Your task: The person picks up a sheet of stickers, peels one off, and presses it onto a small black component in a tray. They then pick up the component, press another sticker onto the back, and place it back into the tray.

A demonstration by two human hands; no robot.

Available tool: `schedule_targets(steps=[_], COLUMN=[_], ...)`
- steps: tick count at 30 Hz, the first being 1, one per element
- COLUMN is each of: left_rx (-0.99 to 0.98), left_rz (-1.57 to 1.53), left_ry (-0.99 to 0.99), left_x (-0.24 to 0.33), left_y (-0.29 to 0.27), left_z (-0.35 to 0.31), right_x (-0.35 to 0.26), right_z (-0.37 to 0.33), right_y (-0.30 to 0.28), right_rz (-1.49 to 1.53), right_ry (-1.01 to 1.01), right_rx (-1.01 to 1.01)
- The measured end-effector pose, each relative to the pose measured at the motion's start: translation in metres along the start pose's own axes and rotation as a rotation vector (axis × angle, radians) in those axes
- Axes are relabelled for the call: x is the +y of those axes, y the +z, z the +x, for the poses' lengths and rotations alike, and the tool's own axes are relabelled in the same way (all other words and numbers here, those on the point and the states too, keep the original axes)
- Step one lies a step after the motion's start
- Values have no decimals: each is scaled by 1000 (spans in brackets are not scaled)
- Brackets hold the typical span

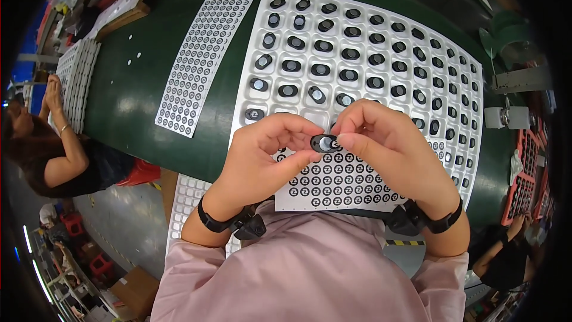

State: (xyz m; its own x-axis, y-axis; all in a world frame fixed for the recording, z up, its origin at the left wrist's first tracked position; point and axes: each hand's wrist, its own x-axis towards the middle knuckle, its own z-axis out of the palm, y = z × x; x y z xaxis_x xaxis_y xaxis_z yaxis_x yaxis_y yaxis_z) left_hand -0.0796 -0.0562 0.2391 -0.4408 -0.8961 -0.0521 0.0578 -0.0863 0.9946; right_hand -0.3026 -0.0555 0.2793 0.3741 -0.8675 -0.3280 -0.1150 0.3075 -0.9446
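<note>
My left hand (256, 152) pinches a small black oval piece (322, 144) with a pale round face between thumb and fingertips. From the other side, my right hand (390, 146) is closed in a pinch on a small round sticker (335, 144), which meets the right side of that face. Beneath both hands lies a white sheet of round black-and-white stickers (333, 207), partly covered by them. It overlaps a large white compartment tray (260, 27), whose pockets hold many similar black oval pieces. One piece (255, 114) at the tray's left edge bears a round sticker.
Another sticker sheet (199, 68) lies left of the tray on the green table (128, 119). Stacked white trays (80, 83) stand farther left beside a co-worker (65, 155). At right are a metal fixture (506, 117), red trays of black pieces (524, 170) and another person's arm (493, 253).
</note>
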Motion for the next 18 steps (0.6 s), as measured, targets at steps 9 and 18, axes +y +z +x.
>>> schedule_targets(steps=[9,18], left_rx=[20,12], left_rz=[-21,14], left_ry=[41,93], left_x=[-3,-6], left_y=[0,-1], left_z=[1,2], right_x=[-19,-27], right_z=[14,14], right_y=[-1,1], right_rz=[-188,-289], right_ry=[86,78], right_rx=[-77,-56])
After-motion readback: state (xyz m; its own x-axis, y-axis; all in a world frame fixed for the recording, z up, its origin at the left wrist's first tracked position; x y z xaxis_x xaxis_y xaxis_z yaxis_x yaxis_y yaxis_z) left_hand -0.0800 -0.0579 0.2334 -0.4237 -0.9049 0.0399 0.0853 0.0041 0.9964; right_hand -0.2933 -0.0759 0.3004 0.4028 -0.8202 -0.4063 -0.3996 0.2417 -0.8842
